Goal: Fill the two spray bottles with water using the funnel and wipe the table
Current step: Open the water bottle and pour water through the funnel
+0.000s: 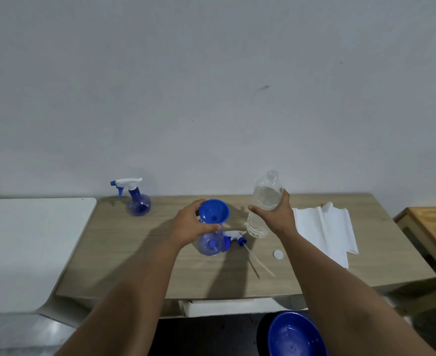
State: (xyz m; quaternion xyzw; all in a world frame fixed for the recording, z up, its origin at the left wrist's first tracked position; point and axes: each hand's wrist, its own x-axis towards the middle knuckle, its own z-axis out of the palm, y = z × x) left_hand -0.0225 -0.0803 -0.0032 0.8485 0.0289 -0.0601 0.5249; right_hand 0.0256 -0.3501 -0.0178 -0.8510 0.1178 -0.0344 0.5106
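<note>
Left hand: left hand (190, 224) wrapped around the neck of a round clear-blue plastic spray bottle (211, 243), thumb and fingers also touching the blue plastic funnel (214, 211) seated in its mouth.
Right hand: right hand (276, 214) closed around the middle of a clear plastic water bottle (263, 204), held off the table, uncapped, roughly upright with a slight tilt; partly filled with water.
Funnel: upright, wide mouth up, spout down in the open bottle's neck.
Open bottle: stands near the middle of the light wood-grain table (140, 265).
Removed sprayer: white and blue trigger head with long clear dip tube (240, 238) lies on the table just right of the open bottle, tube pointing toward the near edge.
Cap: small white round cap (278, 254) flat on the table, near the tube.
Second bottle: blue spray bottle with white trigger head fitted (136, 199) stands at the far left, close to the wall.
Wipe: folded white paper towel (324, 229) lies on the right side of the table.
Below: blue plastic basin (294, 335) under the near edge.
</note>
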